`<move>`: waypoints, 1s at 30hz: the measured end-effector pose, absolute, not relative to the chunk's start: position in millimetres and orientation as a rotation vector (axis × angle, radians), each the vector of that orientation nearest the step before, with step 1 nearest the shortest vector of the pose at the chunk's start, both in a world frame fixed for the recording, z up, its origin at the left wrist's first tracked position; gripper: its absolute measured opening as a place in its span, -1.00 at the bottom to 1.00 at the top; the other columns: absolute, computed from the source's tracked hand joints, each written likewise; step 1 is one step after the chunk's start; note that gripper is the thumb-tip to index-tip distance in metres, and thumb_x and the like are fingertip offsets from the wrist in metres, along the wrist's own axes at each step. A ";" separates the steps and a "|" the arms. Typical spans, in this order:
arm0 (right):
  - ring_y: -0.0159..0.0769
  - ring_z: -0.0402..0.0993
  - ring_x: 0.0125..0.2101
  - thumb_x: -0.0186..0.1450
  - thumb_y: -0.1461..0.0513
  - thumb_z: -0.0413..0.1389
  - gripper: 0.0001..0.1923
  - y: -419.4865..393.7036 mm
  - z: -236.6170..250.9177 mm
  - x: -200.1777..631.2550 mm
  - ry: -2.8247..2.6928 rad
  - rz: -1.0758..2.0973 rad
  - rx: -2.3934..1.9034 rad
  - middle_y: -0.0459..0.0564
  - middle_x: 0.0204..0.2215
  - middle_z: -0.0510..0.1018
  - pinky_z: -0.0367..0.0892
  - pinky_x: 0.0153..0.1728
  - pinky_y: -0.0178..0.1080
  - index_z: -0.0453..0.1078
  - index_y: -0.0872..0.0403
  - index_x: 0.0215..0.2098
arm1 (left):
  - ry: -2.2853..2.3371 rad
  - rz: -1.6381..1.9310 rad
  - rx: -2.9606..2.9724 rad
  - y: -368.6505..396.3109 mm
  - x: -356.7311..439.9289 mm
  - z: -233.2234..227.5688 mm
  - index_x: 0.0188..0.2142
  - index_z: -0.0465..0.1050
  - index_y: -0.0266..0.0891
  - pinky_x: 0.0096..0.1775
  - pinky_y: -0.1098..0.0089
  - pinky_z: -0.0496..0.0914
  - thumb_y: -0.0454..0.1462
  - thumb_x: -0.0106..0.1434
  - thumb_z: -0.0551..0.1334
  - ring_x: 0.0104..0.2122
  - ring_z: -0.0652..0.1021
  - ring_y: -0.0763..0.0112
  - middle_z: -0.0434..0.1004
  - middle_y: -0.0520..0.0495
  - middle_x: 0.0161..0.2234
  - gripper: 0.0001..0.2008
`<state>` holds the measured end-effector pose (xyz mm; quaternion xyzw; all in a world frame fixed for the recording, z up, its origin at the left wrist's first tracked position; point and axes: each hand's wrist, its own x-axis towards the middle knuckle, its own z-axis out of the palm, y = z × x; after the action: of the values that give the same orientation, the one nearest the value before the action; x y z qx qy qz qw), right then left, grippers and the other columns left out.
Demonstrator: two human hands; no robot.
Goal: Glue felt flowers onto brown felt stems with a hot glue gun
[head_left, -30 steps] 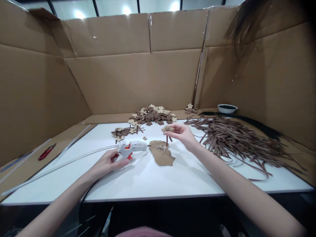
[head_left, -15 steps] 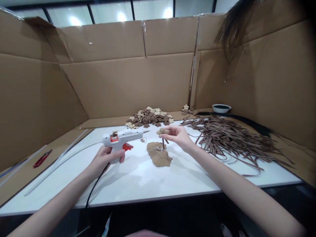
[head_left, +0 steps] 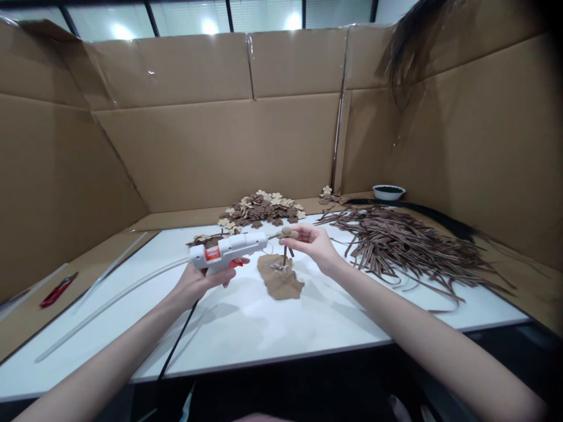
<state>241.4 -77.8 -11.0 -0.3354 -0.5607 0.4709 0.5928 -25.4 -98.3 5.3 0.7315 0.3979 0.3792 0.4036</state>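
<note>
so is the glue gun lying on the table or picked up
Picked up: the left hand holds the glue gun clear of the table, nozzle toward the flower piece in the right hand.

Both forearms bare to the bottom edge of view, no sleeves visible. Left hand bare: no glove, ring, watch or bracelet seen. Right hand bare too, wrist unadorned. Fingers slim, nails short as far as can be told; polish too small to tell. Loose strands of dark hair hang into the upper right of view, blurred. A sliver of pinkish clothing at bottom centre, cut off.
</note>
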 end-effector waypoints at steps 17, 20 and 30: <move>-0.26 0.54 -0.36 -0.08 0.14 0.39 -0.62 -83.4 -6.7 240.0 -1.389 1.132 -0.766 0.00 -0.36 0.62 0.44 -0.26 -0.19 0.52 0.10 -0.32 | 0.978 0.884 1.903 -96.9 -24.7 -0.4 -0.23 0.52 -0.30 -0.39 0.37 0.33 -0.10 0.15 0.27 -0.51 0.39 0.39 0.54 -0.12 -0.43 -0.69; -0.28 0.53 -0.37 -0.06 0.15 0.38 -0.64 -83.9 -6.6 240.2 -1.409 1.139 -0.747 -0.01 -0.39 0.61 0.43 -0.27 -0.22 0.52 0.11 -0.31 | 0.965 0.887 1.908 -97.4 -24.4 0.9 -0.23 0.52 -0.29 -0.39 0.37 0.34 -0.11 0.16 0.27 -0.51 0.39 0.40 0.51 -0.09 -0.46 -0.70; -0.27 0.54 -0.36 -0.06 0.17 0.38 -0.65 -81.6 -8.3 241.2 -1.399 1.157 -0.738 0.00 -0.37 0.61 0.42 -0.25 -0.20 0.52 0.11 -0.31 | 0.950 0.873 1.876 -96.9 -24.1 -1.9 -0.22 0.49 -0.30 -0.36 0.37 0.35 -0.11 0.17 0.27 -0.50 0.39 0.44 0.55 -0.20 -0.18 -0.70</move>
<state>241.2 -81.6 -8.3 -0.3126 -0.5927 0.4904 0.5573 -24.1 -96.9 -1.9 0.7481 0.3788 0.3482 0.4190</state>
